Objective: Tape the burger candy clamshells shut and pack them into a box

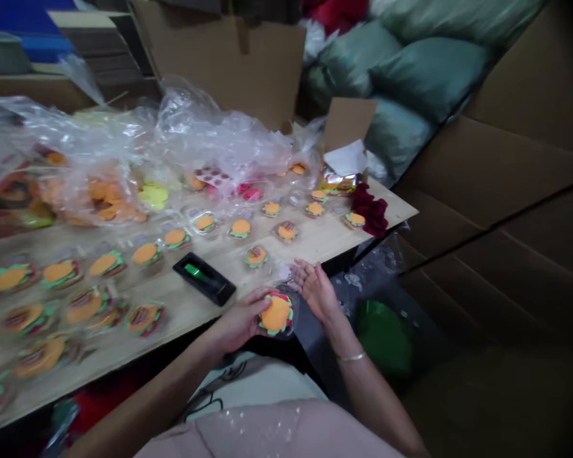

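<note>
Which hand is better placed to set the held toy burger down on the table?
Left, I'd judge: the left hand already grips the toy burger, thumb over its orange top, near the edge of the table. The right hand is open beside it, not gripping it.
</note>
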The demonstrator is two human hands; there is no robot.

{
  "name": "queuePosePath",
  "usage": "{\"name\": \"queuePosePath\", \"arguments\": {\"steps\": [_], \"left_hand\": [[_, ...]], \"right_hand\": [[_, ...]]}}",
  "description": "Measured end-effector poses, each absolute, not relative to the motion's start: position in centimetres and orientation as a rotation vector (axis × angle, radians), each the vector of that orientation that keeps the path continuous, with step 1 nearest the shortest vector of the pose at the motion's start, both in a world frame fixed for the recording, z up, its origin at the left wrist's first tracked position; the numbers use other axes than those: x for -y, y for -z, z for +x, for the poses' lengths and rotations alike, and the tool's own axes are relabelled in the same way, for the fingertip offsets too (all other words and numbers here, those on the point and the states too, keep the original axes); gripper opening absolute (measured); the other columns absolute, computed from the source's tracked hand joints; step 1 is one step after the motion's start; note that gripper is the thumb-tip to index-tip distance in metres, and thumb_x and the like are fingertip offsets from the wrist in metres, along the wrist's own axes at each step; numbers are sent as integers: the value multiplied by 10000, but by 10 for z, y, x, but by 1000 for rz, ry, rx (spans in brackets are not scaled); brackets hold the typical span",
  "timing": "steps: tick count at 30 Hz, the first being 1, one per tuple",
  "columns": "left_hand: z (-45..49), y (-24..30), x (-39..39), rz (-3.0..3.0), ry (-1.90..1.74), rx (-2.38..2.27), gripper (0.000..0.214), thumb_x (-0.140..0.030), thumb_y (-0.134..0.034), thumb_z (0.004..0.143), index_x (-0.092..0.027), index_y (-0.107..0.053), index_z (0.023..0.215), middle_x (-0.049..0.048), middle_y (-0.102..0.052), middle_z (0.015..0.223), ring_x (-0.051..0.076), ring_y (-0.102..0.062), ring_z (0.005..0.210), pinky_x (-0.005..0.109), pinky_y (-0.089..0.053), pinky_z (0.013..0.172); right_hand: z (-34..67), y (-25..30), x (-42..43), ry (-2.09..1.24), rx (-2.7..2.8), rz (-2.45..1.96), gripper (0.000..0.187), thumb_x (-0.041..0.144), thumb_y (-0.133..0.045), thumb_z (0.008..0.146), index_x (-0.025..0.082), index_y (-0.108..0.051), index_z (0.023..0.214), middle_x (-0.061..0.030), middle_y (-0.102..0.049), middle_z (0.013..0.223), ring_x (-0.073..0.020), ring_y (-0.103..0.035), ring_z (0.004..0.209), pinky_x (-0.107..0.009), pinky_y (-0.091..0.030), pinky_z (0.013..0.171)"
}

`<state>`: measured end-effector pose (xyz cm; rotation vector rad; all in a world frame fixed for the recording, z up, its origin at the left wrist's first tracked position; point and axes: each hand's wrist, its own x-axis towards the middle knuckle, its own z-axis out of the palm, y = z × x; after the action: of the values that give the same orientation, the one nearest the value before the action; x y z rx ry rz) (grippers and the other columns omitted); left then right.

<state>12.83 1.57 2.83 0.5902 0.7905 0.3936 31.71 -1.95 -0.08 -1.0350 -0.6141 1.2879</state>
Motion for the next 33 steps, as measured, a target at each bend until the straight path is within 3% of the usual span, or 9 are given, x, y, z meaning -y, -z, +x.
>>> {"name": "queuePosePath", "arguments": {"steps": [6,11,14,17,21,25,28,30,33], "left_hand": [[82,-32,-1,586,-563,-834,320,-346,-693,743,-215,-646,1031,85,-674,942,208,-655,752,286,-536,561],[53,-34,10,410,-582,-709,478,-558,-588,761,-169,-647,1034,116,-661,958,238,-651,789,349,-542,637],[47,-30,20,447,-699,-829,394,-460,-683,717,-190,-649,1001,87,-673,931,209,-645,738,282,-517,574],[45,-25,29,495,-829,-892,334,-380,-703,711,-201,-661,990,91,-676,996,219,-648,816,279,-518,649],[36,-24,39,484,-839,-892,354,-374,-696,717,-196,-669,1021,105,-678,1022,245,-648,896,317,-514,756],[22,-33,44,439,-761,-875,357,-368,-687,732,-193,-658,1042,107,-675,1053,245,-649,914,315,-526,736],[16,-38,42,352,-693,-828,351,-413,-627,779,-198,-650,1055,115,-675,1047,247,-663,861,304,-539,627],[13,-39,38,277,-676,-822,360,-427,-607,789,-183,-650,1050,126,-685,998,251,-672,804,299,-536,560],[12,-38,35,195,-707,-862,355,-400,-630,773,-148,-654,1022,135,-691,945,257,-674,785,306,-543,547]], "right_hand": [[252,-29,33,-1168,1252,-849,357,519,-475,870,221,-669,843,-79,-663,961,-250,-592,983,-415,-425,905],[221,-17,56,-955,1479,-935,91,264,-553,860,248,-642,866,-42,-668,867,-201,-607,872,-420,-409,917],[208,-7,58,-887,1561,-985,85,266,-574,836,248,-637,890,-49,-663,886,-211,-594,902,-423,-404,920],[197,-2,60,-850,1276,-1249,274,351,-650,773,235,-595,1014,-75,-611,1007,-229,-551,979,-387,-431,876],[189,-1,63,-1309,852,-1294,298,474,-626,771,201,-571,879,-27,-592,817,-169,-554,750,-280,-464,672],[185,0,62,-1514,697,-1202,306,469,-668,738,189,-559,790,15,-540,709,-116,-506,628,-223,-428,586],[183,-1,60,-1547,700,-1184,366,501,-649,737,205,-561,933,-19,-567,841,-137,-539,705,-245,-455,617],[182,-1,61,-1501,843,-1161,556,508,-693,682,235,-504,1127,-62,-552,1049,-164,-552,810,-279,-479,676],[178,3,65,-1312,1166,-1211,1008,408,-816,540,282,-267,1376,-103,-411,1298,-192,-532,924,-333,-479,782]]}}
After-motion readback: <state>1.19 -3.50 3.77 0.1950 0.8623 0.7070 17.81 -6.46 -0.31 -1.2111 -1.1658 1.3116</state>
